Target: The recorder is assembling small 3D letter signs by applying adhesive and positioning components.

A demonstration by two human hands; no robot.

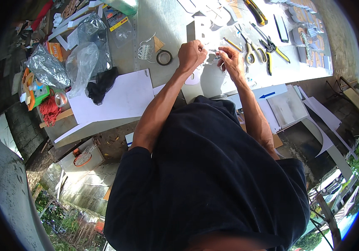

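My left hand (pixel 192 55) is closed, fingertips pinched together above the table's near edge; what they grip, if anything, is hidden. Just right of it, my right hand (pixel 232 62) pinches with thumb and forefinger at something small and pale that I cannot make out. Beyond the left hand stands a white letter-shaped cutout (pixel 205 32) with a grey side. Close to the right hand lie a yellow pen-like tool (pixel 232 44), scissors (pixel 250 57) with pale handles, and pliers (pixel 268 57) with yellow-and-black grips.
A black tape roll (pixel 164 57) and a white strung bundle (pixel 145 51) lie left of my hands. Plastic bags (pixel 48 67) and red cord (pixel 50 109) crowd the far left. A yellow utility knife (pixel 256 12), a black phone (pixel 280 28) and several raised letter shapes (pixel 309 37) occupy the right.
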